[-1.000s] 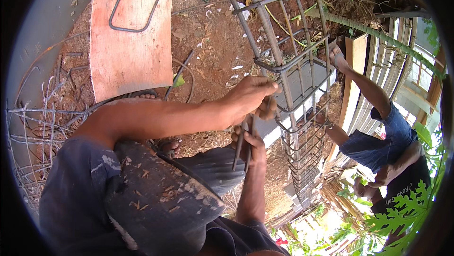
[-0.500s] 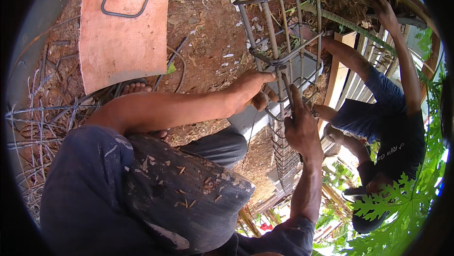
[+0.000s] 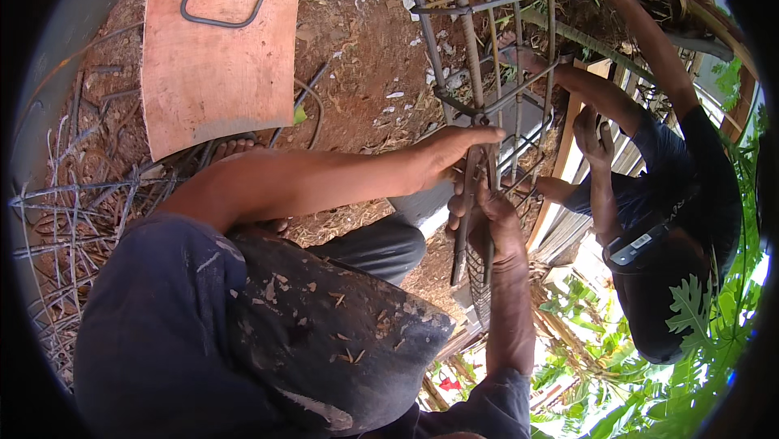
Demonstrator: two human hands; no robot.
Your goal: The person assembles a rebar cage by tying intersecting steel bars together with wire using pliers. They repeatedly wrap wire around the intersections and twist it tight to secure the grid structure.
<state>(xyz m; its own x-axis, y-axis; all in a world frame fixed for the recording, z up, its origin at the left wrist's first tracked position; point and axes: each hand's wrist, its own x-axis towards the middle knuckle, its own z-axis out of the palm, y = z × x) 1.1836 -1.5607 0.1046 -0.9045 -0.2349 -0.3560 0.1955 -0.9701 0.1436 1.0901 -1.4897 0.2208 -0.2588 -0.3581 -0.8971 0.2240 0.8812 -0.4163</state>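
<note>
A long rebar cage [image 3: 468,41] of ribbed bars and bent stirrups runs from the top edge down between my arms. My left hand [image 3: 446,151] is closed at the cage, its thumb laid across a bar and its other fingers partly hidden behind. From below, my right hand [image 3: 497,216] grips steel pincers [image 3: 462,236], whose jaws lie near a stirrup crossing beside my left thumb. The two long handles point down, slightly apart. Whether tie wire sits in the jaws is too small to tell.
A co-worker [image 3: 690,220] crouches at right, one hand [image 3: 594,140] raised, feet near the cage. At left lie a curved plywood sheet [image 3: 219,74] bearing a bent stirrup [image 3: 235,23], and a tangle of thin rods [image 3: 73,212]. Green leaves [image 3: 633,390] fill the lower right.
My right hand has moved slightly down and left, turning the pincers so both handles show. My left thumb has moved over the bar. The co-worker has leaned and raised a hand.
</note>
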